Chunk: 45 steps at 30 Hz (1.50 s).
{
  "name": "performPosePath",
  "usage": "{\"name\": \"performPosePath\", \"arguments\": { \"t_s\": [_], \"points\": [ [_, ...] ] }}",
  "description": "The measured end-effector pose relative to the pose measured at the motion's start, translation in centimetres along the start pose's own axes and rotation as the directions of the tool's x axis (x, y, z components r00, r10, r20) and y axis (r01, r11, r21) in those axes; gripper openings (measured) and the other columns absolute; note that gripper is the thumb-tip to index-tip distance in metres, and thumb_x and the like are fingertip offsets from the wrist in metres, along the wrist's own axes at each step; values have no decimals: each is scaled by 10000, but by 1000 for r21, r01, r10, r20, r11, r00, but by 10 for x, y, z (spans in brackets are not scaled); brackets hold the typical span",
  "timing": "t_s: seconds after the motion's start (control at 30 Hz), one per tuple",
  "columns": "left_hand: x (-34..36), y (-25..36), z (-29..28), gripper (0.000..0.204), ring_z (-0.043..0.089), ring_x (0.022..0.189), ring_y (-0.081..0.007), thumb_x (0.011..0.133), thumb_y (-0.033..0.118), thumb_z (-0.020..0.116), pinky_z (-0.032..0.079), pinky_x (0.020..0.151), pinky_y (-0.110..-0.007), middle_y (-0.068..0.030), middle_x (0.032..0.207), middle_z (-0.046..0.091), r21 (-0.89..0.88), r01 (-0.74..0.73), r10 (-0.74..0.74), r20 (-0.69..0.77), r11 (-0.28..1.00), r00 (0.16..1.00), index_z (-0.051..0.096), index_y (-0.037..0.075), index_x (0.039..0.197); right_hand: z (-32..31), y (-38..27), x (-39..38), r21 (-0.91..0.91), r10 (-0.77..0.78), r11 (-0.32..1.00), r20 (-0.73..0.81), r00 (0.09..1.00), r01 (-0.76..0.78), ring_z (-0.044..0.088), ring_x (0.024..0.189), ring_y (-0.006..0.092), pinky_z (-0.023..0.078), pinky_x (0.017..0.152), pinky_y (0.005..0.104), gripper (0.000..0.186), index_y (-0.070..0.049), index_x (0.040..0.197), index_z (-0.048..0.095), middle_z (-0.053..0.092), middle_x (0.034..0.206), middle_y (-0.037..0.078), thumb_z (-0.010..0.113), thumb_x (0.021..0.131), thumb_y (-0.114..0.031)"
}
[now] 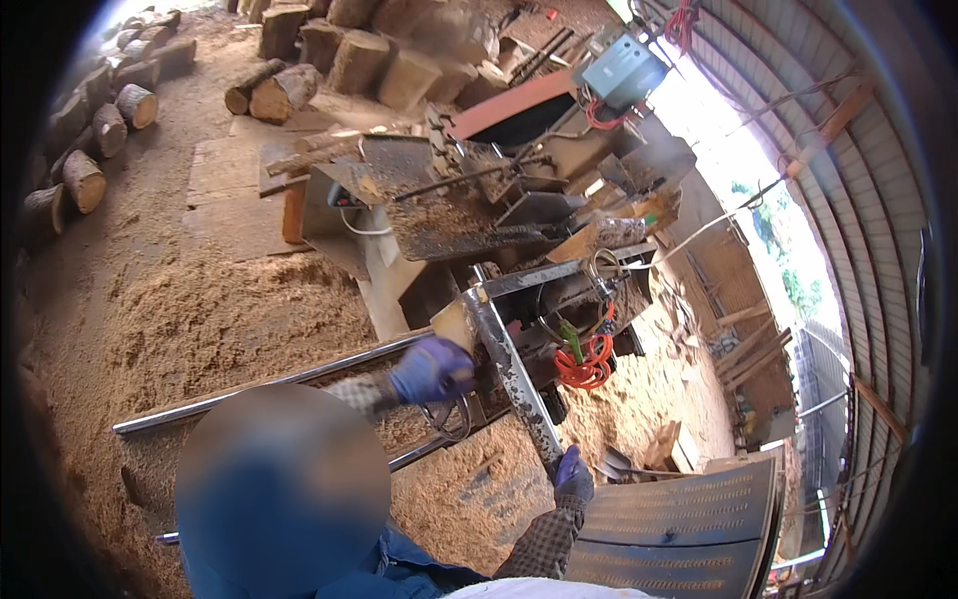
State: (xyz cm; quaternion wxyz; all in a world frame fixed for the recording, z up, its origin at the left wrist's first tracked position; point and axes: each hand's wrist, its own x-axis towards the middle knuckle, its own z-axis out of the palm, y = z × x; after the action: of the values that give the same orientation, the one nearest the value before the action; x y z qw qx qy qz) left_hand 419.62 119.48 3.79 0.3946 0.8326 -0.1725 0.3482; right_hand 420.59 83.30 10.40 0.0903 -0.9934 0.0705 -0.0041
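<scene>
My left hand (434,370), in a purple-blue glove and checked sleeve, is beside a pale wooden piece (456,327) at the near end of a machine. It is blurred, so I cannot tell whether its fingers grip anything. My right hand (573,475), gloved alike, is closed around the near end of a worn metal bar (516,379) with chipped white paint. The bar slants up and left to the machine frame (539,275). A loop of thin cable or wire (451,424) hangs just below my left hand.
Two long metal rails (269,384) run left over sawdust (220,329). An orange cord coil (586,363) hangs right of the bar. A slotted dark panel (669,524) stands lower right. Cut logs (359,62) lie at the back. A grey-blue box (625,72) hangs upper right.
</scene>
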Motion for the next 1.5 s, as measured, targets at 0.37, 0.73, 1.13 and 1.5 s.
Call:
{"name": "performPosePath", "arguments": {
  "t_s": [0.37,0.73,1.13,1.5],
  "points": [
    [-49,86,41,385,647,734,-336,860,502,582,477,656,-481,-113,729,647,352,-159,-20,455,922,890,631,133,764,-17,0,-64,36,-205,978,-57,977,207,665,941,428,504,833,525,680,-112,1077,704,709,970,218,267,1002,-628],
    [-115,113,-36,240,609,525,-310,876,418,650,468,533,-433,-76,579,604,414,6,-100,206,910,973,654,207,761,-2,-24,-179,155,-426,866,-271,863,476,661,690,402,503,618,525,444,-103,908,664,675,745,182,468,995,-493],
    [-151,68,-153,346,716,789,-273,981,382,585,538,698,-370,-174,864,718,56,448,-447,-31,892,894,723,66,1012,-3,-108,-270,-77,-463,876,-415,783,477,664,639,341,524,579,473,363,-83,833,612,656,707,135,516,972,-405],
    [-189,90,-210,427,650,645,-324,857,511,612,487,600,-462,-114,641,630,516,-50,-123,296,855,947,625,120,686,7,-186,-323,-58,-425,895,-417,804,443,668,670,356,521,586,482,315,-88,952,671,665,747,165,536,969,-371]
  ]
}}
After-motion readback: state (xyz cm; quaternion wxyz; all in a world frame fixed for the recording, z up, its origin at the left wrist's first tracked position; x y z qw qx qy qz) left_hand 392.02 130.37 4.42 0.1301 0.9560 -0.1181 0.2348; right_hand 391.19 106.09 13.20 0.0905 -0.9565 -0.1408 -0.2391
